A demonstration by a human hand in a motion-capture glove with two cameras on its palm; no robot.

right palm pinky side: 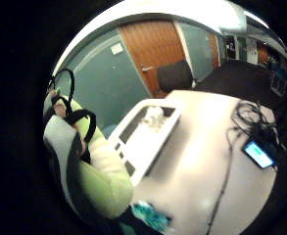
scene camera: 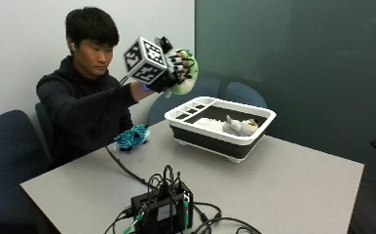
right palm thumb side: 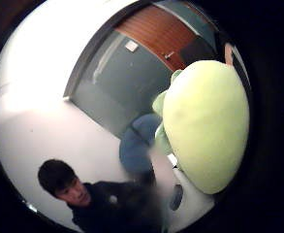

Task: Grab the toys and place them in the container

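Right hand [scene camera: 170, 68] grips green plush [scene camera: 187, 78]; grey toy [scene camera: 240, 126] in container [scene camera: 243, 141].

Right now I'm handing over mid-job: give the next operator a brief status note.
Right hand: raised above the table, fingers gripping a green plush, short of the container.
Container: on the table, one grey-white toy already inside.
Teal toy: on the table beside the person, untouched.
Done: one toy binned.
Left: drop the green plush in, then fetch the teal toy.
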